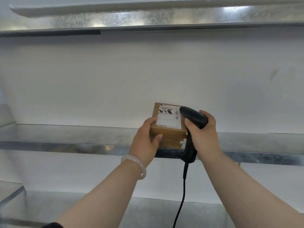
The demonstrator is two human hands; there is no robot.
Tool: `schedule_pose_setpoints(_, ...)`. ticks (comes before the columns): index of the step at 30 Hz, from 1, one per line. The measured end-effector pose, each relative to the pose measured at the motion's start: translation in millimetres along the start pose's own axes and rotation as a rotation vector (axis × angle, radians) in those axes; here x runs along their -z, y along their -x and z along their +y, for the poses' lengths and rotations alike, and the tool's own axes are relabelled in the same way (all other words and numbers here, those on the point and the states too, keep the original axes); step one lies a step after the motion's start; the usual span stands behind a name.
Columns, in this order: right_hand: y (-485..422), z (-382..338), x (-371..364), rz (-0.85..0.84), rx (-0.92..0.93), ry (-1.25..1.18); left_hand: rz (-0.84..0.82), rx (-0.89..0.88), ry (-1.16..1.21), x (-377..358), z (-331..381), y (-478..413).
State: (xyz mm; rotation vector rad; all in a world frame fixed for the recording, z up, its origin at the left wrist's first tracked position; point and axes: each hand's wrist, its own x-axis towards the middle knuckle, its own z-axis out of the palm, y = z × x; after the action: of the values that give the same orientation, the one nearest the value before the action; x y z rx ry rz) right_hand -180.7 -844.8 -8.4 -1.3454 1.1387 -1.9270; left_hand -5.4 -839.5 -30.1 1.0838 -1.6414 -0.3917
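A small brown cardboard box [167,134] with a white shipping label [167,118] on its top face is held up in front of the middle metal shelf. My left hand [146,142] grips the box by its left side, thumb on the front face. My right hand [204,134] grips a black handheld barcode scanner [193,117]. The scanner's head sits at the label's right edge. The scanner's black cable [183,195] hangs down from its handle. A pale bangle [136,167] circles my left wrist.
Galvanised metal shelves run across the view: an upper one [148,18], a middle one [65,137] and a lower one [156,211]. A white wall [148,76] stands behind them. A shelf edge [11,193] juts in at the lower left.
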Motion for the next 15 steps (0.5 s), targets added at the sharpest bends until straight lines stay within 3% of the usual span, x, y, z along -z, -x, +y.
schedule_pose_setpoints(3,19,-6,3,-0.040,0.103,0.024,0.090,-0.006,0.157,-1,10,26)
schedule_pose_setpoints(8,63,-7,14,-0.137,0.175,-0.041,0.290,0.162,0.315,-1,24,62)
schedule_pose_setpoints(15,129,21,36,-0.318,0.155,-0.099,0.285,0.476,0.321,10,9,139)
